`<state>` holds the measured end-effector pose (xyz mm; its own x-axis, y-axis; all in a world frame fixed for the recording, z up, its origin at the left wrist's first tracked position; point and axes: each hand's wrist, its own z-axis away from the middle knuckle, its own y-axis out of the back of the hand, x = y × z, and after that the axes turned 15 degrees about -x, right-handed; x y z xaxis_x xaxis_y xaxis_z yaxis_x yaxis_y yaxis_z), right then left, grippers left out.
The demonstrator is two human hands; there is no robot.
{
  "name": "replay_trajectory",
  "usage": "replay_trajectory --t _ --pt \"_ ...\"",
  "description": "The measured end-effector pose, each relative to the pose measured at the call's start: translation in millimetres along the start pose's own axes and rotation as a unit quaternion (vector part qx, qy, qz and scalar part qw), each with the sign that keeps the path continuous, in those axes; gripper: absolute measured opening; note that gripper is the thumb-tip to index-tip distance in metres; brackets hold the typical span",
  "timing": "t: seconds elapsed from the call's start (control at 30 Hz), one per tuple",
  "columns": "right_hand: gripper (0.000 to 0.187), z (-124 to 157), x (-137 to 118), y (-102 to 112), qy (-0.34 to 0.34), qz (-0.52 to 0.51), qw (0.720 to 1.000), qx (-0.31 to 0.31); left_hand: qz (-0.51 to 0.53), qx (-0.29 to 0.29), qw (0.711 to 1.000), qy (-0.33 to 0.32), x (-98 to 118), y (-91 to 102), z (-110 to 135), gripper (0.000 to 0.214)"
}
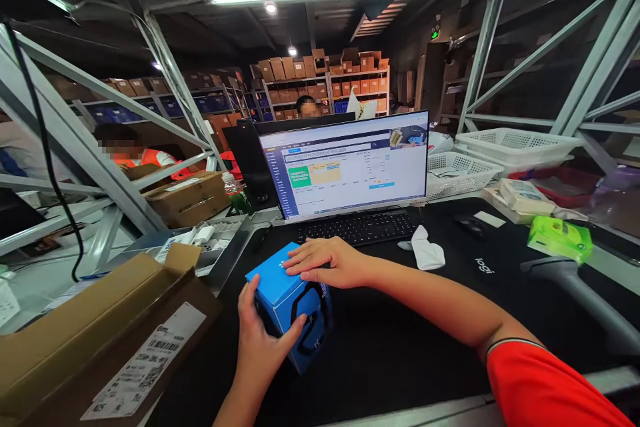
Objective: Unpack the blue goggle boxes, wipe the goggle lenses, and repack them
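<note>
A blue product box (pixel 285 297) with dark printed graphics stands on the black desk mat in front of the keyboard (pixel 360 228). My left hand (pixel 263 330) grips its lower part, thumb on the near face and fingers round the left side. On the top face lies my right hand (pixel 330 262), palm down with its fingers stretched out over the lid. To the left is an opened brown cardboard carton (pixel 115 340) with a white barcode label (pixel 147 363) on its side.
Behind the keyboard stands a monitor (pixel 345 170). On the right are a barcode scanner (pixel 583 300), a green packet (pixel 560 238), a mouse (pixel 470 225) and white plastic baskets (pixel 517 145). A crumpled white paper (pixel 427 250) lies mid-mat. Metal frame bars flank the desk; two people sit beyond.
</note>
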<state>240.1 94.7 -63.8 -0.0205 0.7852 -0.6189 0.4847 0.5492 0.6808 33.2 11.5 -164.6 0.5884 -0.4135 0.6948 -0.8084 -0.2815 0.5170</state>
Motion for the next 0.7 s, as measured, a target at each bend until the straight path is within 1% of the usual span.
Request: replay_trajectory --t 0.07,0.13,0.2,0.23,0.3,0.33,0.4,0.47,0.5,0.53,0.6,0.63,0.67,0.7 --pt "0.024 5.9 -4.1 0.6 -0.016 0.064 0.998 -0.013 -0.021 -0.016 1.000 0.000 0.4 1.8 0.4 0.096" --pt "0.028 12.0 -7.3 -3.5 -0.015 0.127 0.992 -0.014 -0.034 -0.031 0.999 0.008 0.7 3.3 0.4 0.098" --pt "0.039 18.4 -8.9 -11.4 -0.006 0.157 0.988 -0.010 -0.036 -0.048 0.998 0.028 -0.3 2.4 2.3 0.112" --pt "0.043 21.6 -9.1 -15.5 -0.001 0.157 0.988 -0.005 -0.032 -0.057 0.997 0.038 -1.8 0.6 4.6 0.123" --pt "0.042 28.3 -8.7 -21.9 0.006 0.138 0.990 0.009 -0.018 -0.082 0.995 0.057 -7.1 -5.5 12.0 0.139" --pt "0.042 31.8 -8.4 -23.5 0.003 0.127 0.992 0.018 -0.007 -0.100 0.993 0.069 -10.5 -9.4 16.6 0.141" --pt "0.041 39.1 -7.4 -24.2 -0.016 0.104 0.994 0.039 0.004 -0.134 0.986 0.102 -16.6 -17.4 25.6 0.133" --pt "0.044 46.9 -6.3 -24.3 -0.056 0.085 0.992 0.075 -0.011 -0.147 0.980 0.136 -18.3 -23.9 31.4 0.118" --pt "0.053 50.8 -5.7 -25.1 -0.087 0.071 0.989 0.098 -0.025 -0.145 0.978 0.148 -16.4 -26.1 32.5 0.110" --pt "0.066 54.7 -4.9 -26.5 -0.125 0.053 0.983 0.127 -0.044 -0.141 0.977 0.156 -12.7 -27.7 32.3 0.104" --pt "0.092 61.9 -2.7 -30.1 -0.212 0.004 0.957 0.196 -0.096 -0.135 0.973 0.159 -1.1 -29.1 28.7 0.100" --pt "0.097 65.3 -1.2 -31.4 -0.250 -0.023 0.940 0.230 -0.123 -0.138 0.970 0.156 5.5 -29.0 25.8 0.101" --pt "0.095 68.6 0.6 -31.6 -0.276 -0.049 0.923 0.264 -0.142 -0.150 0.967 0.149 11.8 -28.5 22.4 0.103" --pt "0.086 71.8 2.5 -30.6 -0.290 -0.074 0.907 0.297 -0.144 -0.174 0.964 0.137 17.1 -27.8 18.7 0.104"
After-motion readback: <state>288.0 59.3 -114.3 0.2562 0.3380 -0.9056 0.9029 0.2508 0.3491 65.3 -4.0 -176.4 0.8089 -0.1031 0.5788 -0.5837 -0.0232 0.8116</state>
